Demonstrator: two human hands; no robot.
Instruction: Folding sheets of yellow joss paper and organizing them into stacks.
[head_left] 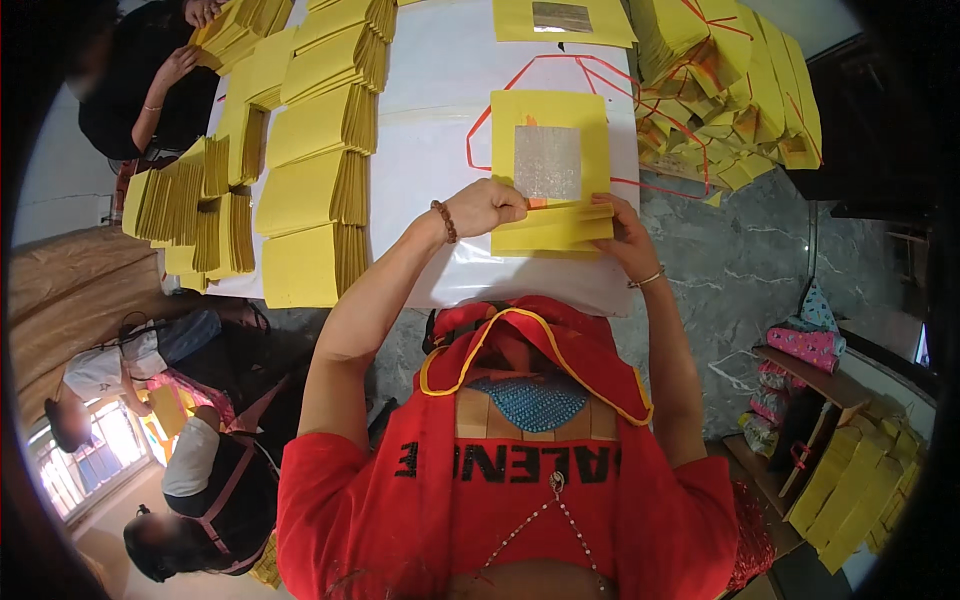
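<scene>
A sheet of yellow joss paper (pixel 599 140) with a silver foil patch (pixel 548 160) lies on the white-covered table (pixel 425 150) in front of me. Its near part is turned up into a folded flap (pixel 552 232). My left hand (pixel 488 208) is closed at the flap's left end, fingers pinching the paper. At the right end, my right hand (pixel 630 240) grips the flap's edge between thumb and fingers. Another yellow sheet (pixel 607 22) with a foil patch lies farther off, near the table's far edge.
Rows of folded yellow paper stacks (pixel 318 190) line the table's left side. A red cord (pixel 470 140) loops across the table behind the sheet. A heap of yellow paper bundles (pixel 730 90) stands at the far right. Another person's hand (pixel 176 66) handles paper at the far left.
</scene>
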